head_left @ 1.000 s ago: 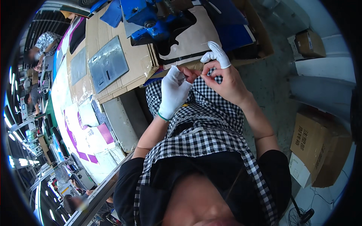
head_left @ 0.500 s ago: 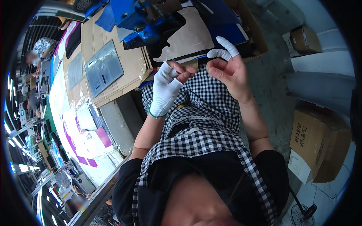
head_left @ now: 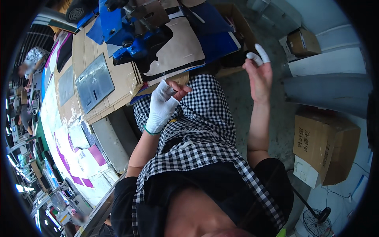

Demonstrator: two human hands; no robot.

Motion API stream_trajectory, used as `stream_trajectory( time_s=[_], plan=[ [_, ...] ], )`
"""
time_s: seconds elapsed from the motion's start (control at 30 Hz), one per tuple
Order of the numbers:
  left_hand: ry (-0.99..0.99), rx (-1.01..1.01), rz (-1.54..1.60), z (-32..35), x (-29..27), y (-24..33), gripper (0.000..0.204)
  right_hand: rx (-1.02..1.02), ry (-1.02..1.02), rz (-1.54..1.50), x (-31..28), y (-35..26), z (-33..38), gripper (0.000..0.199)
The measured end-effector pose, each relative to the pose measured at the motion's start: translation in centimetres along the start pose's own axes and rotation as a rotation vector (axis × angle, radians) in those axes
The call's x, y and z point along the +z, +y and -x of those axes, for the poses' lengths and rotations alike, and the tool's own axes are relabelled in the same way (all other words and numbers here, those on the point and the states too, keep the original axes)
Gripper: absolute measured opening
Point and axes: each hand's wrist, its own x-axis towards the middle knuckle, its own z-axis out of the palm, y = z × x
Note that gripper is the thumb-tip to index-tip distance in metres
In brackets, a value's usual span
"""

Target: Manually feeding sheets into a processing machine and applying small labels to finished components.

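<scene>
My left hand (head_left: 162,104), in a white fingerless glove with a green cuff edge, is held over my lap near the bench edge. Its bare fingertips are bent together around something small and greyish that I cannot make out. My right hand (head_left: 259,79) is raised apart from it, to the right, above the floor. White covers sit on two of its fingertips; the other fingers are pinched, and what they hold, if anything, is too small to see. Beyond my left hand lies a beige sheet with black edging (head_left: 177,45), beside a blue metal machine (head_left: 132,43).
A metal plate (head_left: 94,83) rests on cardboard (head_left: 124,85) covering the bench at left. Blue sheets (head_left: 217,47) lie past the beige one, next to an open carton (head_left: 242,23). Cardboard boxes (head_left: 323,146) and a fan (head_left: 318,221) stand at right.
My right hand has moved away from the left one, out to the right. The left hand stays near the bench edge with its fingers bent. The whole view has shifted slightly.
</scene>
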Motion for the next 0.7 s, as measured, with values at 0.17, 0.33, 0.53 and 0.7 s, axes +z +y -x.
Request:
stream_trajectory(
  time_s=[0.17,0.33,0.53,0.7],
  plan=[
    [-0.002,-0.002,0.001,0.0,0.5,-0.1,0.014,-0.040,0.212,0.205,-3.0,-1.1,-0.3,0.057],
    [-0.015,-0.029,0.015,0.1,0.8,-0.3,0.014,-0.094,0.248,0.142,-4.6,-2.1,-0.2,0.055],
    [-0.027,-0.041,0.006,0.2,1.0,-0.6,0.014,-0.059,0.135,-0.007,-4.6,-2.5,0.2,0.057],
    [-0.036,-0.042,-0.016,0.2,0.9,-0.9,0.014,-0.043,0.105,-0.064,-4.4,-2.5,0.3,0.059]
  ],
)
